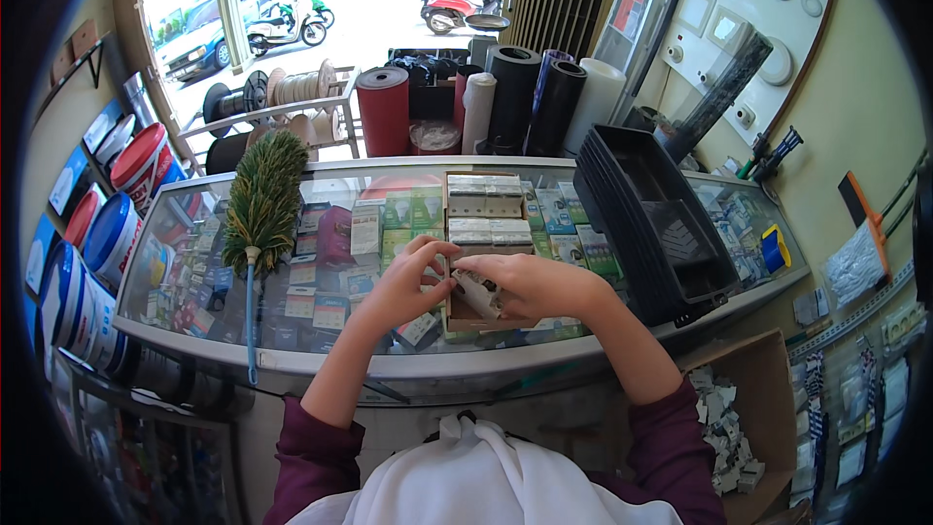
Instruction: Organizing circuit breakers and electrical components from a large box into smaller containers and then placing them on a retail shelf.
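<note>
An open cardboard box (pixel 457 321) lies lengthwise on the glass counter in front of me. White boxy units (pixel 485 193), perhaps circuit breakers, stand in rows in its far part. At its near end a tilted white piece (pixel 477 297) sits under my right hand (pixel 536 283), whose fingers curve down around its right side. My left hand (pixel 415 283) is at the box's left edge, with thumb and fingers bent and their tips close to the same piece. Whether the left fingers grip it is hard to tell, and my right hand hides part of the box's inside.
A feather-style duster (pixel 264 208) lies left on the glass display counter (pixel 466 364). Stacked black plastic trays (pixel 656 233) stand right, near a blue and yellow tape roll (pixel 775 248). Below right, a large carton (pixel 765 379) holds many white pieces (pixel 725 426). Sheet rolls (pixel 383 113) stand beyond.
</note>
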